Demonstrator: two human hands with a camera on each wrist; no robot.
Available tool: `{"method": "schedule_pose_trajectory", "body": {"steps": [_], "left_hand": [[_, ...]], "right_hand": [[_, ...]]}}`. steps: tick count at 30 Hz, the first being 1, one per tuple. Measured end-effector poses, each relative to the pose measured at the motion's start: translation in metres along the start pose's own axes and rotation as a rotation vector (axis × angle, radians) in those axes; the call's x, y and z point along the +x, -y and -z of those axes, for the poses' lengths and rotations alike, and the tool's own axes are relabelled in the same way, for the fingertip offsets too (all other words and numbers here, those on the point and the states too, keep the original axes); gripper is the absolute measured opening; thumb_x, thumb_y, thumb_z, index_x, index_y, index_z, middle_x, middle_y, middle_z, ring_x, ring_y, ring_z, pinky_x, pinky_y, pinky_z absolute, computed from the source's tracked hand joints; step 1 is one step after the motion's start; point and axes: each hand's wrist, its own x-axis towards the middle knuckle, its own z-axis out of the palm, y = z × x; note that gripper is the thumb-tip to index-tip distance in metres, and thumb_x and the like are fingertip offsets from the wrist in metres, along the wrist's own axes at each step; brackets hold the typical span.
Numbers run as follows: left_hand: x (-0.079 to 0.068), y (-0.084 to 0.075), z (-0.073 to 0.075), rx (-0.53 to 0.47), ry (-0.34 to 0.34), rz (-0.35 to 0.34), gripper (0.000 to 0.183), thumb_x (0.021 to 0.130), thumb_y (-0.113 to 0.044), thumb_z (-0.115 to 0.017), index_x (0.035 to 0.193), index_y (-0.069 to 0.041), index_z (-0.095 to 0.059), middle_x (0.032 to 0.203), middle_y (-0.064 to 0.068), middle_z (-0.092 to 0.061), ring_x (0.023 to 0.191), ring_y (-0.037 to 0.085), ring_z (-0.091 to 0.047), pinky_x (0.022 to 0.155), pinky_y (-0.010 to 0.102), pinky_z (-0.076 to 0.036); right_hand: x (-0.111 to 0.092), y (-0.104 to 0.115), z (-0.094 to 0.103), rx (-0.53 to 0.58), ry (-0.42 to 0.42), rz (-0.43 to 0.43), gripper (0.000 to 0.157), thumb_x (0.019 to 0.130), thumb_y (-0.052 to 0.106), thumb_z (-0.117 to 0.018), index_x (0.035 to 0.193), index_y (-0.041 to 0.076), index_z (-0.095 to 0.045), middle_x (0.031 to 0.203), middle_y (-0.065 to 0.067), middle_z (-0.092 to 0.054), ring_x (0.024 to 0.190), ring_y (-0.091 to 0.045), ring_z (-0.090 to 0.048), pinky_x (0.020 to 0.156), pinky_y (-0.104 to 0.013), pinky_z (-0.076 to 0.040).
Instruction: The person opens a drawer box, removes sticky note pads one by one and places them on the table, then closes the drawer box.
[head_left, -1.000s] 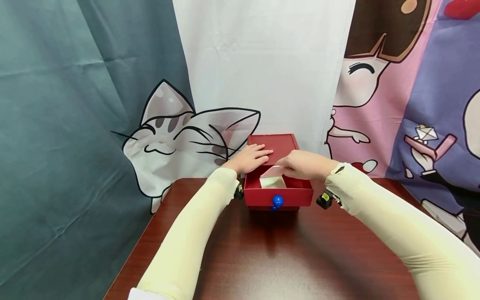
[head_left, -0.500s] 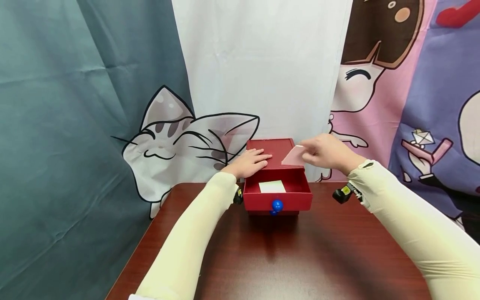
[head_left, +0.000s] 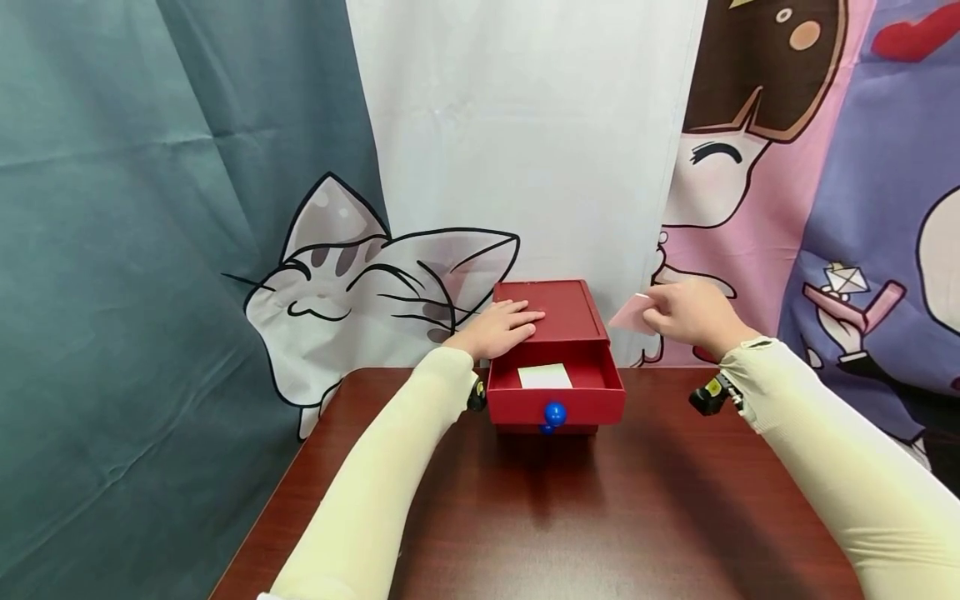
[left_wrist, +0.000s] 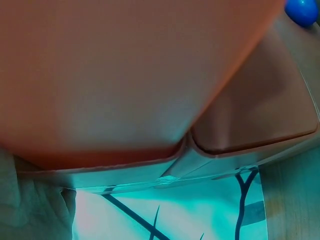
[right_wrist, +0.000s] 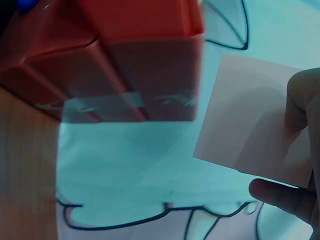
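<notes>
A red drawer box (head_left: pixel 551 310) stands at the table's back, its upper drawer (head_left: pixel 600 402) pulled out toward me. Inside that drawer lies a pale cream square of paper (head_left: pixel 545 377). My left hand (head_left: pixel 493 327) rests on the box top at its left side, fingers spread fairly straight. To the right of the box, in the air, my right hand (head_left: pixel 693 317) pinches a pink square of paper (head_left: pixel 632 314) between thumb and fingers. In the right wrist view the paper (right_wrist: pixel 245 112) looks flat and pale beside the box's side wall (right_wrist: pixel 155 80).
A blue round knob (head_left: pixel 555 413) sits on the drawer front, with another blue knob partly hidden below it. The box stands on a dark reddish-brown table (head_left: pixel 525 533). Behind it hangs a printed curtain (head_left: pixel 540 150) with cartoon figures.
My right hand has lifted the pink paper out of the drawer and carried it right, past the box's edge. The left hand stays on the box top.
</notes>
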Motion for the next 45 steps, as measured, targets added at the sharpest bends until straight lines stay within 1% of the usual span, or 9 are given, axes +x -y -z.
{"method": "schedule_pose_trajectory", "body": {"steps": [4,9,17,20,22,27,34,39,45], "left_hand": [[0.000,-0.001,-0.001,0.010,-0.004,-0.005,0.050,0.108,-0.044,-0.038,0.155,-0.030,-0.043,0.165,0.005,-0.031,0.154,0.030,-0.018,0.125,0.043,-0.008],[0.003,-0.003,-0.004,0.024,0.000,-0.027,0.050,0.108,-0.045,-0.036,0.156,-0.030,-0.043,0.165,0.006,-0.030,0.154,0.031,-0.018,0.125,0.044,-0.008],[0.003,-0.005,-0.006,0.016,0.004,-0.019,0.050,0.108,-0.043,-0.038,0.155,-0.030,-0.043,0.164,0.006,-0.031,0.154,0.030,-0.019,0.125,0.044,-0.010],[0.002,-0.005,-0.007,0.016,0.018,-0.027,0.050,0.108,-0.044,-0.038,0.156,-0.029,-0.043,0.165,0.006,-0.030,0.154,0.030,-0.019,0.125,0.043,-0.009],[0.002,-0.005,-0.007,0.011,0.016,-0.029,0.051,0.108,-0.044,-0.038,0.156,-0.029,-0.043,0.165,0.006,-0.031,0.154,0.030,-0.019,0.125,0.043,-0.008],[-0.001,-0.005,-0.004,-0.005,0.003,-0.014,0.050,0.107,-0.044,-0.039,0.155,-0.029,-0.044,0.164,0.006,-0.031,0.154,0.030,-0.019,0.125,0.042,-0.009],[-0.002,-0.005,0.001,-0.002,-0.013,-0.015,0.049,0.108,-0.043,-0.040,0.155,-0.029,-0.045,0.164,0.006,-0.032,0.154,0.030,-0.020,0.125,0.041,-0.008],[-0.004,-0.004,0.001,-0.005,-0.009,-0.003,0.049,0.108,-0.043,-0.039,0.155,-0.030,-0.044,0.164,0.005,-0.031,0.154,0.029,-0.019,0.125,0.040,-0.008],[-0.002,0.000,0.001,0.004,-0.016,-0.019,0.049,0.108,-0.043,-0.039,0.155,-0.029,-0.044,0.164,0.006,-0.032,0.154,0.028,-0.020,0.125,0.042,-0.009]], "right_hand": [[-0.011,-0.011,-0.014,-0.001,0.049,-0.043,0.027,0.082,0.014,-0.060,0.062,0.019,-0.042,0.052,0.008,-0.037,0.050,-0.016,-0.040,0.048,-0.034,-0.032],[-0.026,-0.020,-0.025,-0.006,0.190,-0.114,0.027,0.085,0.015,-0.060,0.064,0.019,-0.044,0.054,0.006,-0.042,0.053,-0.016,-0.043,0.050,-0.035,-0.035],[-0.041,-0.024,-0.051,0.023,0.398,-0.162,0.008,0.086,0.016,-0.063,0.080,0.017,-0.068,0.064,0.005,-0.056,0.061,-0.016,-0.052,0.055,-0.041,-0.044],[-0.050,-0.024,-0.063,0.061,0.445,-0.181,0.016,0.088,0.014,-0.064,0.096,0.012,-0.077,0.070,0.003,-0.064,0.064,-0.016,-0.056,0.058,-0.042,-0.047],[-0.055,-0.025,-0.072,0.076,0.448,-0.183,0.022,0.088,0.011,-0.064,0.105,0.009,-0.078,0.075,0.001,-0.068,0.066,-0.016,-0.059,0.059,-0.043,-0.049],[-0.064,-0.024,-0.092,0.095,0.410,-0.147,0.017,0.087,0.003,-0.065,0.096,0.011,-0.077,0.068,0.004,-0.064,0.064,-0.017,-0.061,0.057,-0.041,-0.050],[-0.081,-0.022,-0.122,0.119,0.352,-0.116,0.040,0.082,-0.009,-0.055,0.107,0.012,-0.078,0.060,0.001,-0.059,0.055,-0.015,-0.054,0.049,-0.034,-0.044],[-0.094,-0.019,-0.143,0.080,0.375,-0.095,0.032,0.085,-0.008,-0.060,0.109,0.008,-0.077,0.072,-0.005,-0.069,0.062,-0.022,-0.065,0.058,-0.042,-0.056],[-0.108,-0.015,-0.161,0.064,0.352,-0.092,0.030,0.090,-0.005,-0.058,0.109,0.009,-0.076,0.080,-0.012,-0.073,0.071,-0.033,-0.072,0.064,-0.050,-0.059]]}}
